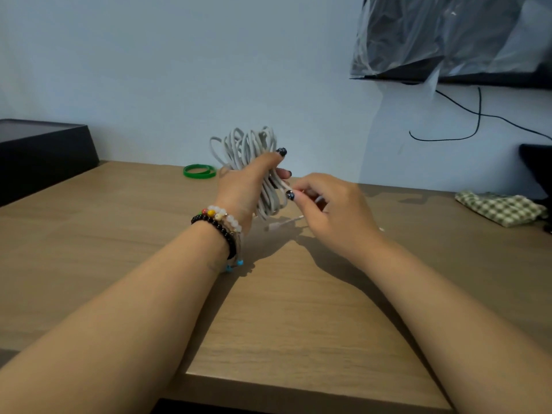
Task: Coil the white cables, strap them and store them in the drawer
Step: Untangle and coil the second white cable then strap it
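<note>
A bundle of coiled white cable (pixel 248 147) stands upright above the middle of the wooden table (pixel 119 249). My left hand (pixel 245 186) grips the bundle round its middle, thumb and fingers wrapped over the loops. Just to its right, my right hand (pixel 331 207) pinches a loose strand of the same cable near the bundle's lower part. A short cable end with a plug (pixel 279 225) hangs below the hands, close to the tabletop. Two green straps (pixel 199 171) lie flat on the table behind and left of the bundle.
A black box (pixel 41 153) sits at the table's far left. A checked cloth (pixel 501 208) lies at the far right edge. A plastic-wrapped dark screen (pixel 454 40) hangs on the wall at upper right, with a black wire (pixel 478 115) dangling below it.
</note>
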Tool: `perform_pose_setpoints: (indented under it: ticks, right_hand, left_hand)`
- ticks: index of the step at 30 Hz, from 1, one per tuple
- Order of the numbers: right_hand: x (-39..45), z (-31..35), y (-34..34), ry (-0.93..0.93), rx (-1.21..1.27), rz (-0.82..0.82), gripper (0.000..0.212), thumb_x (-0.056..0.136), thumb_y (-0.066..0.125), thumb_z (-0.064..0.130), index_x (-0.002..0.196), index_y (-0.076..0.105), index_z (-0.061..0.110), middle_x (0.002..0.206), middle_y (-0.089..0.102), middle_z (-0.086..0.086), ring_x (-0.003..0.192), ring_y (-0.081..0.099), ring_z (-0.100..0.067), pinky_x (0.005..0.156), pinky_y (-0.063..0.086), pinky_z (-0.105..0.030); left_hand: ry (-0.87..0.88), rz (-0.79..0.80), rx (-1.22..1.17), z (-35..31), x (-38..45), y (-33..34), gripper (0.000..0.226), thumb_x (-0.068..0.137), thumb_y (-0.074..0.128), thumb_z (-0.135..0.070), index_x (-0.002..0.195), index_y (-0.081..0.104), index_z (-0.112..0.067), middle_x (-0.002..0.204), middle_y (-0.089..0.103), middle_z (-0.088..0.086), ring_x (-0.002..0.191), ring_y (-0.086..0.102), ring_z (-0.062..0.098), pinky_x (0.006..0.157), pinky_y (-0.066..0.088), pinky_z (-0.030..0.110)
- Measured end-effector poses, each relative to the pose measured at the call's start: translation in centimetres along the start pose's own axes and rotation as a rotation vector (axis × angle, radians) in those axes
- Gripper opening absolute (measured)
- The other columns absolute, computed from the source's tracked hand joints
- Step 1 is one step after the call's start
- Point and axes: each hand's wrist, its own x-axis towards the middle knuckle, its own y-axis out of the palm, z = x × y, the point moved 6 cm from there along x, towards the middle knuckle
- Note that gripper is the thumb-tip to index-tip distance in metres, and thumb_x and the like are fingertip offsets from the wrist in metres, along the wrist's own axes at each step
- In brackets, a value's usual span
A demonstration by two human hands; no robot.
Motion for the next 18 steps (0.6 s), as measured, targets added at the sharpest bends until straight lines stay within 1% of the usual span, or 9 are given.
perform_pose_setpoints:
  ticks: [2,5,7,8,10,11,13,15,18]
  right_hand:
    - [-0.1,-0.2,0.3,-0.004,-0.007,0.022,0.014,0.092,0.057,0.019,0.095,0.069,0.012,0.083,0.067,0.003,0.073,0.06,-0.015,0.063,0.053,-0.041]
    - [0.0,-0.5,0.1,0.04,0.007,0.006,0.012,0.092,0.059,0.02,0.096,0.068,0.014,0.08,0.063,0.01,0.072,0.059,-0.012,0.062,0.052,-0.039]
    - [-0.1,-0.7,-0.1,0.104,0.065,-0.012,0.008,0.092,0.061,0.022,0.092,0.067,0.016,0.074,0.058,0.017,0.066,0.056,-0.008,0.06,0.049,-0.033]
    - [0.0,-0.8,-0.1,0.136,0.102,-0.014,0.008,0.092,0.062,0.024,0.09,0.066,0.017,0.071,0.058,0.017,0.063,0.055,-0.007,0.059,0.046,-0.028]
    - [0.0,-1.0,-0.2,0.179,0.167,0.002,0.011,0.091,0.064,0.026,0.083,0.065,0.018,0.067,0.06,0.011,0.059,0.053,-0.008,0.056,0.041,-0.023]
    - [0.1,-1.2,-0.2,0.198,0.199,0.021,0.013,0.09,0.065,0.026,0.08,0.065,0.018,0.065,0.061,0.006,0.058,0.051,-0.01,0.056,0.039,-0.024]
    - [0.2,-1.6,-0.1,0.269,0.296,0.07,0.015,0.088,0.068,0.023,0.075,0.067,0.015,0.067,0.061,-0.009,0.06,0.049,-0.016,0.057,0.039,-0.028]
    - [0.3,-2.1,-0.2,0.362,0.432,0.091,0.014,0.085,0.071,0.019,0.072,0.07,0.013,0.067,0.058,-0.015,0.06,0.045,-0.016,0.058,0.037,-0.028]
    - [0.4,-3.4,-0.8,0.492,0.536,0.052,0.015,0.084,0.072,0.017,0.069,0.071,0.014,0.058,0.055,0.0,0.057,0.044,-0.007,0.058,0.037,-0.021]
  left_hand:
    - [0.01,0.034,0.041,0.5,-0.1,0.4,0.032,0.072,0.074,-0.024,0.093,0.068,0.0,0.076,0.071,0.006,0.065,0.065,0.019,0.062,0.051,0.032]
    - [-0.001,0.098,-0.049,0.6,-0.2,0.7,0.011,0.08,0.069,-0.013,0.08,0.067,-0.003,0.077,0.069,0.008,0.074,0.067,0.02,0.066,0.055,0.033]
    - [-0.044,0.162,-0.177,0.5,-0.4,1.3,0.015,0.089,0.06,-0.009,0.074,0.062,-0.004,0.077,0.069,0.009,0.08,0.069,0.021,0.073,0.058,0.035]
    - [-0.061,0.18,-0.239,0.3,-0.6,1.6,0.02,0.092,0.056,-0.008,0.072,0.059,-0.005,0.071,0.068,0.007,0.078,0.069,0.018,0.077,0.058,0.034]
    - [-0.066,0.172,-0.376,-0.2,-0.6,1.7,0.03,0.094,0.051,-0.006,0.064,0.056,-0.007,0.055,0.059,0.002,0.063,0.067,0.014,0.082,0.056,0.032]
    - [-0.071,0.162,-0.453,-0.5,-0.4,1.5,0.036,0.094,0.05,-0.005,0.059,0.055,-0.008,0.05,0.055,0.001,0.055,0.063,0.012,0.082,0.055,0.031]
    - [-0.079,0.165,-0.558,-1.0,-0.2,1.1,0.042,0.093,0.051,-0.007,0.051,0.052,-0.011,0.045,0.049,0.001,0.044,0.055,0.01,0.075,0.057,0.028]
    - [-0.077,0.204,-0.582,-1.4,-0.1,0.8,0.043,0.092,0.049,-0.009,0.05,0.048,-0.014,0.042,0.045,-0.002,0.04,0.049,0.009,0.064,0.053,0.024]
    - [-0.06,0.3,-0.554,-1.7,-0.6,1.1,0.039,0.084,0.052,-0.009,0.047,0.045,-0.018,0.039,0.042,-0.005,0.037,0.046,0.008,0.054,0.047,0.022]
